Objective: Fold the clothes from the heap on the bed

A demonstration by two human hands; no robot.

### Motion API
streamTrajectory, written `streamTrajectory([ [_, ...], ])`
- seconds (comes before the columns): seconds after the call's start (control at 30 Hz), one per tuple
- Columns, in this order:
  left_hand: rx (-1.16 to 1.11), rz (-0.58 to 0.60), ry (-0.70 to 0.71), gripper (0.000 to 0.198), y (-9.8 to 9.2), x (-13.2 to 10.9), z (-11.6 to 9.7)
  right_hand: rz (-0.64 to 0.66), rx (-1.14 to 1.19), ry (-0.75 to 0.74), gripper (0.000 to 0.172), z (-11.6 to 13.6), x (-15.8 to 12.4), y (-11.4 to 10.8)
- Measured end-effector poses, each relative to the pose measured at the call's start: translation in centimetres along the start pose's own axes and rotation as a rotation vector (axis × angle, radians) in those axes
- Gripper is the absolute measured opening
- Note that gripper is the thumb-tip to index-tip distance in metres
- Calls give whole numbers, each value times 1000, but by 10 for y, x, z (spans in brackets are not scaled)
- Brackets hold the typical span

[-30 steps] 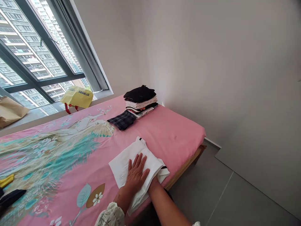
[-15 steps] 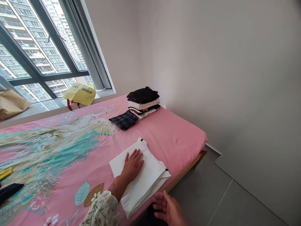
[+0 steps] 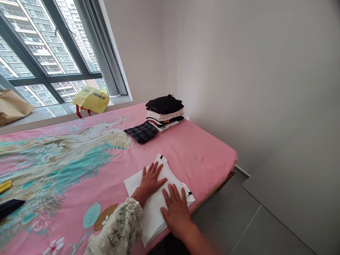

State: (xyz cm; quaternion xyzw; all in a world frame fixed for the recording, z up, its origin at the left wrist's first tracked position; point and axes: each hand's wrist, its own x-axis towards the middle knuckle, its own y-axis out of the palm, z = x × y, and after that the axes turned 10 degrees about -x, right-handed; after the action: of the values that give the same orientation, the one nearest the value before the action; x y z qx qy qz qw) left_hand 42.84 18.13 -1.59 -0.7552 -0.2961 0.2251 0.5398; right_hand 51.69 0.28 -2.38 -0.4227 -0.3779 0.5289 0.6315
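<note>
A white garment (image 3: pixel 151 216), folded over in layers and with small black marks at its edges, lies near the front edge of the bed (image 3: pixel 207 152). My left hand (image 3: pixel 152 179) rests flat on its upper part with the fingers spread. Lower and to the right, my right hand (image 3: pixel 175 209) also lies on the cloth, fingers apart and stretched out. Neither hand grips anything. Part of the garment is hidden under my hands and the left sleeve.
Farther back stands a stack of folded clothes (image 3: pixel 165 115), with dark checked cloth (image 3: pixel 142 132) beside it. A yellow bag (image 3: pixel 91 99) and a brown paper bag (image 3: pixel 14 106) are by the window. Yellow cloth (image 3: pixel 5 186) and dark cloth (image 3: pixel 10 208) lie at the left.
My right hand has come from beyond the bed's edge onto the white garment. My left hand has shifted slightly upward on the cloth. The view has tilted a little.
</note>
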Motion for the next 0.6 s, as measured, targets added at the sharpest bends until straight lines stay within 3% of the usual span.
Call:
streamTrajectory([
  [0.1, -12, -4, 7, 75, -3, 2, -2, -43, -118, 29, 59, -9, -21, 20],
  [0.23, -2, -3, -34, 71, -5, -14, -14, -64, -204, 50, 59, -9, -34, 24],
  [0.33, 48, -65, 44, 66, 3, -61, -21, -68, -238, 53, 59, -8, -33, 26],
  [0.43, 95, -113, 171, 67, 11, -129, -16, -78, -251, 44, 58, -9, -34, 29],
  [0.5, 105, -122, 137, 68, 14, -172, -2, -76, -245, 44, 58, -10, -35, 28],
  [0.6, 77, -104, -51, 74, 9, -216, 29, -34, -223, 62, 56, -6, -36, 17],
])
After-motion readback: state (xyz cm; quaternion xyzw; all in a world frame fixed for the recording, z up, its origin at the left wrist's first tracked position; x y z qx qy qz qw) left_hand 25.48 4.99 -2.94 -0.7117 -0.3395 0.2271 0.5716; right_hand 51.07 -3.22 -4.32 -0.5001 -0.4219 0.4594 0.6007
